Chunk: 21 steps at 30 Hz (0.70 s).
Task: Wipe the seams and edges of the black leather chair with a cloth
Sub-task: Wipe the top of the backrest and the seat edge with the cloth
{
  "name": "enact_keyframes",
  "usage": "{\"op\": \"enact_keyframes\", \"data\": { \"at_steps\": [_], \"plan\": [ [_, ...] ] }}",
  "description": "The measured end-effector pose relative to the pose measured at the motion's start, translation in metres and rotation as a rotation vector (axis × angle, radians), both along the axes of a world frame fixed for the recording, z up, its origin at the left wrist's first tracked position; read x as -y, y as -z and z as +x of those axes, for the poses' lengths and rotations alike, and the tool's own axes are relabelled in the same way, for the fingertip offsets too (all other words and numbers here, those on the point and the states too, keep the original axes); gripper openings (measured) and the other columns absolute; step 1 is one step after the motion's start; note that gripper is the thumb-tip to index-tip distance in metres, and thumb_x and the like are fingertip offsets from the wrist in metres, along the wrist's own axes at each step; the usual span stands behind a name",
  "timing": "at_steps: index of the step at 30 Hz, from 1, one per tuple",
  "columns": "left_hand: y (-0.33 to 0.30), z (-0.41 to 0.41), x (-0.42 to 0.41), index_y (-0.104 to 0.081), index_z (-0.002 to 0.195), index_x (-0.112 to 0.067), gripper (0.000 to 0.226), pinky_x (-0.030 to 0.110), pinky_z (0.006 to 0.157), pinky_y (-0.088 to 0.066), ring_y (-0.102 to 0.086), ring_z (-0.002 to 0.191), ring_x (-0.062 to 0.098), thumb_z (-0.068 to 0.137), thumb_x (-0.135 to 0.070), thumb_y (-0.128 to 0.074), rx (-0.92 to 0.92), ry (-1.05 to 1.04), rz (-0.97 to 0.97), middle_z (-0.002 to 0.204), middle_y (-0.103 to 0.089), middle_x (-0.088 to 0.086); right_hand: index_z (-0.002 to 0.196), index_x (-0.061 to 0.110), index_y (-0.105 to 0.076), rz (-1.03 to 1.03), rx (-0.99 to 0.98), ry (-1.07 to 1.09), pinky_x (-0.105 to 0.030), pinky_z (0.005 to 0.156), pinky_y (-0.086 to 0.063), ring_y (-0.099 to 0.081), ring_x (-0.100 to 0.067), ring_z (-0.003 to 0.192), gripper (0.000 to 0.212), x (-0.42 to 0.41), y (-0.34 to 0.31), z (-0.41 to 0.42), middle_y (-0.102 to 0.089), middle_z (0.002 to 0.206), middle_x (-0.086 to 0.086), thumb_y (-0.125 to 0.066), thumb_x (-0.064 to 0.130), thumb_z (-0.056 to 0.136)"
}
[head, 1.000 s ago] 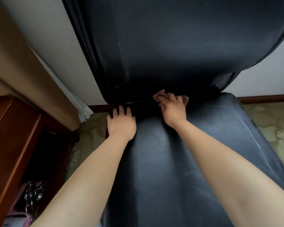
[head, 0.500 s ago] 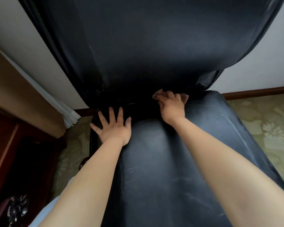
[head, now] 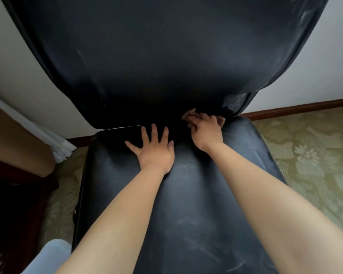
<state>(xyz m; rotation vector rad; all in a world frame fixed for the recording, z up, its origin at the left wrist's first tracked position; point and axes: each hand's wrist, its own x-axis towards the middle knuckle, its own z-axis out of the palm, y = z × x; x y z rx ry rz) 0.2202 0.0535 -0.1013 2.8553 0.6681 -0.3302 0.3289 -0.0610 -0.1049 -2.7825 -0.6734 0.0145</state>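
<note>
**Rear seam of the seat being worked**

The view is filled by the black leather chair (head: 166,56), whose broad padded backrest rises against a pale wall and whose flat seat cushion (head: 196,214) is marked with faint pale scuffs. A green floral-patterned carpet (head: 315,155) is seen to the right, and a dark wooden baseboard (head: 297,108) runs along the wall. A tan curtain with a white lining (head: 53,141) hangs at the left.

The deep crease where backrest meets seat (head: 166,123) is judged to be the seam in hand. The left hand (head: 153,149) is laid flat on the cushion just in front of that crease, fingers spread and straight, nothing held. The right hand (head: 204,128) is pushed into the crease near its right end, fingers curled; its grip appears closed on something, but the cloth itself cannot be made out, being hidden or lost in the shadow.

For the next move, the cushion would be pressed down by the left hand so the gap is opened, and the right hand would be drawn along the crease towards the right corner.
</note>
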Motion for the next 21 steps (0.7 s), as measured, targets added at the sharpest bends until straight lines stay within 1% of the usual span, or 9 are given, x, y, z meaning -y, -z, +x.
{"op": "enact_keyframes", "data": {
  "at_steps": [3, 6, 9, 11, 14, 16, 18, 20, 21],
  "plan": [
    [0.0, 0.001, -0.003, 0.001, 0.151, -0.037, 0.053, 0.075, 0.104, 0.0, 0.014, 0.146, 0.028, 0.101, -0.046, -0.011, -0.026, 0.012, 0.003, 0.16, 0.009, -0.001, 0.132, 0.028, -0.053, -0.019, 0.069, 0.113, -0.035, 0.092, -0.032, -0.041, -0.032, 0.11, 0.038, 0.027, 0.006, 0.015, -0.05, 0.13, -0.006, -0.04, 0.025, 0.097],
    [-0.004, 0.009, 0.003, 0.003, 0.151, -0.036, 0.052, 0.075, 0.104, -0.001, 0.014, 0.145, 0.029, 0.101, -0.045, -0.011, -0.063, 0.001, 0.003, 0.16, 0.011, 0.0, 0.13, 0.023, -0.056, -0.019, 0.085, 0.195, -0.037, 0.091, -0.032, -0.041, -0.034, 0.111, 0.037, 0.055, 0.007, 0.026, -0.051, 0.128, -0.009, -0.043, 0.023, 0.096],
    [-0.008, 0.016, 0.015, -0.001, 0.152, -0.031, 0.052, 0.073, 0.106, -0.003, 0.011, 0.146, 0.031, 0.103, -0.038, -0.015, -0.05, 0.0, 0.023, 0.16, 0.008, 0.002, 0.128, 0.019, -0.058, 0.049, 0.096, 0.22, -0.037, 0.088, -0.032, -0.043, -0.037, 0.109, 0.035, 0.067, 0.009, 0.026, -0.053, 0.126, -0.012, -0.045, 0.019, 0.095],
    [-0.01, 0.021, 0.028, -0.004, 0.153, -0.029, 0.052, 0.072, 0.107, -0.003, 0.009, 0.146, 0.03, 0.103, -0.034, -0.019, -0.025, 0.054, 0.003, 0.161, 0.005, 0.002, 0.126, 0.018, -0.059, 0.11, 0.12, 0.207, -0.037, 0.088, -0.032, -0.045, -0.038, 0.105, 0.034, 0.074, 0.011, 0.021, -0.055, 0.124, -0.013, -0.047, 0.018, 0.095],
    [-0.013, 0.029, 0.054, -0.003, 0.153, -0.028, 0.054, 0.072, 0.106, 0.0, 0.012, 0.146, 0.031, 0.102, -0.04, -0.019, -0.067, 0.117, -0.034, 0.161, 0.007, 0.003, 0.124, 0.02, -0.061, 0.214, 0.08, 0.222, -0.036, 0.091, -0.034, -0.05, -0.037, 0.103, 0.035, 0.088, 0.01, 0.024, -0.057, 0.122, -0.011, -0.052, 0.016, 0.091],
    [-0.016, 0.035, 0.068, -0.005, 0.153, -0.022, 0.057, 0.072, 0.106, -0.001, 0.012, 0.146, 0.032, 0.102, -0.043, -0.02, -0.101, 0.097, -0.047, 0.16, 0.007, 0.003, 0.118, 0.023, -0.062, 0.362, -0.011, 0.268, -0.036, 0.095, -0.039, -0.056, -0.03, 0.102, 0.034, 0.092, 0.006, 0.026, -0.06, 0.117, -0.008, -0.058, 0.017, 0.085],
    [-0.02, 0.042, 0.078, -0.007, 0.153, -0.019, 0.058, 0.071, 0.107, -0.003, 0.01, 0.146, 0.031, 0.102, -0.042, -0.022, -0.108, 0.096, -0.072, 0.161, 0.006, 0.003, 0.105, 0.026, -0.057, 0.69, -0.108, 0.367, -0.035, 0.098, -0.042, -0.061, -0.019, 0.101, 0.028, 0.091, -0.005, 0.023, -0.066, 0.108, 0.0, -0.059, 0.017, 0.079],
    [-0.023, 0.049, 0.088, -0.007, 0.153, -0.019, 0.058, 0.071, 0.108, -0.004, 0.009, 0.146, 0.029, 0.102, -0.04, -0.024, -0.112, 0.143, -0.103, 0.161, 0.005, 0.001, 0.102, 0.019, -0.049, 1.026, -0.189, 0.561, -0.025, 0.092, -0.045, -0.063, -0.013, 0.095, 0.027, 0.089, -0.015, 0.022, -0.067, 0.099, 0.005, -0.06, 0.007, 0.081],
    [-0.024, 0.052, 0.094, -0.007, 0.153, -0.02, 0.059, 0.071, 0.108, -0.004, 0.01, 0.146, 0.03, 0.102, -0.042, -0.026, -0.121, 0.17, -0.109, 0.161, 0.006, 0.001, 0.104, 0.014, -0.048, 1.156, -0.249, 0.667, -0.023, 0.084, -0.048, -0.063, -0.012, 0.089, 0.027, 0.089, -0.021, 0.022, -0.066, 0.096, 0.005, -0.06, 0.002, 0.083]
  ]
}}
